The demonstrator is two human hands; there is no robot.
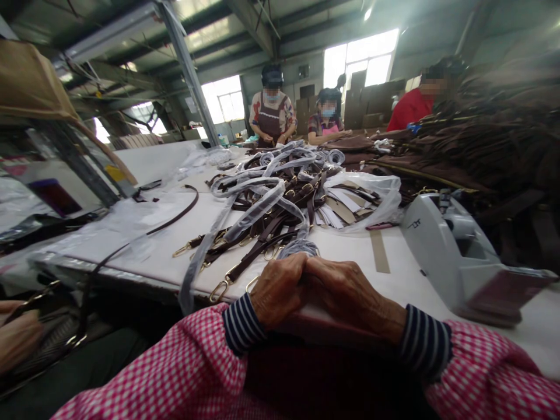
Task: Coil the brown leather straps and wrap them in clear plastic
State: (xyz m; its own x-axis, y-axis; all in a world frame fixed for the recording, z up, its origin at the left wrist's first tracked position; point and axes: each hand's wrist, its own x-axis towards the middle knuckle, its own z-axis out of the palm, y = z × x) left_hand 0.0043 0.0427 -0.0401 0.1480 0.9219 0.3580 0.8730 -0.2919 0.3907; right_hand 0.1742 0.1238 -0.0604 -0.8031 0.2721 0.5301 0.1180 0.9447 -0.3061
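Note:
My left hand [280, 289] and my right hand [352, 294] meet at the table's front edge, knuckles close together. Both have their fingers curled inward around the near side of a rolled strap in a clear plastic sleeve [299, 248]; the fingertips and the roll's lower part are hidden. From that roll, a length of sleeved strap [258, 219] loops back over the heap and hangs over the edge on the left. Dark brown straps with gold snap hooks [236, 271] lie just beyond my left hand.
A white tape dispenser [450, 251] stands right of my right hand, near a beige strip [380, 252]. Behind lies a plastic bag of paper strips [345, 204]. Brown material [503, 151] is piled high at right. Another person's hand [20, 338] holds a strap at left; several co-workers stand opposite.

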